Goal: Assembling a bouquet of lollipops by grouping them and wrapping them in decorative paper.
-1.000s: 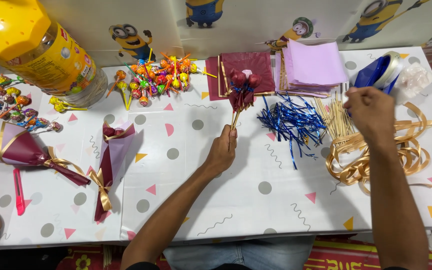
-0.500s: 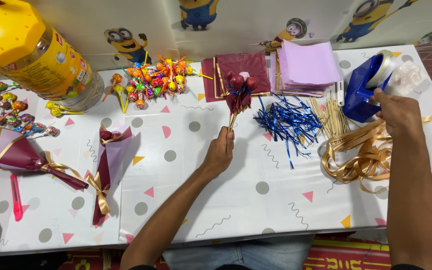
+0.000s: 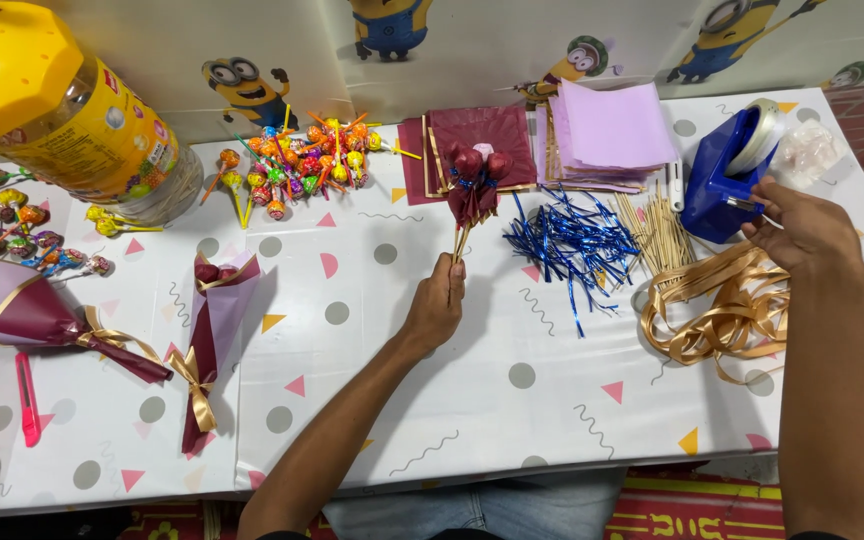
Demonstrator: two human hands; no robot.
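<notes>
Blue plastic marks where the right hand (image 3: pixel 797 228) has come to: a second ago it hovered over the wooden sticks (image 3: pixel 657 232), and now its fingers are curled at the front edge of the blue tape dispenser (image 3: pixel 720 175) near the table's far right corner, touching it; whether they pinch the tape end cannot be told. The left hand (image 3: pixel 436 308) has stayed near the middle of the table (image 3: pixel 512 400), closed in a fist around the sticks of a small lollipop bunch (image 3: pixel 472 190). That bunch runs lengthwise away from the person, sticks in the fist and dark red wrapped heads pointing toward the far wall, tilted slightly right, with a blue tie around it just below the heads. Behind the heads lie a stack of maroon sheets (image 3: pixel 497 128) and, just to its right, a stack of lilac sheets (image 3: pixel 617 125). A loose heap of blue twist ties (image 3: pixel 572 240) lies between the bunch and the wooden sticks, and gold ribbon (image 3: pixel 722 310) coils below the dispenser. At far left a big clear jar with a yellow lid (image 3: pixel 32 90) and a yellow label lies on its side, with a pile of bright lollipops (image 3: pixel 297 165) beside it. Two finished maroon bouquets (image 3: pixel 212 330) tied with gold bows rest on the left, a pink cutter (image 3: pixel 28 398) near them.
</notes>
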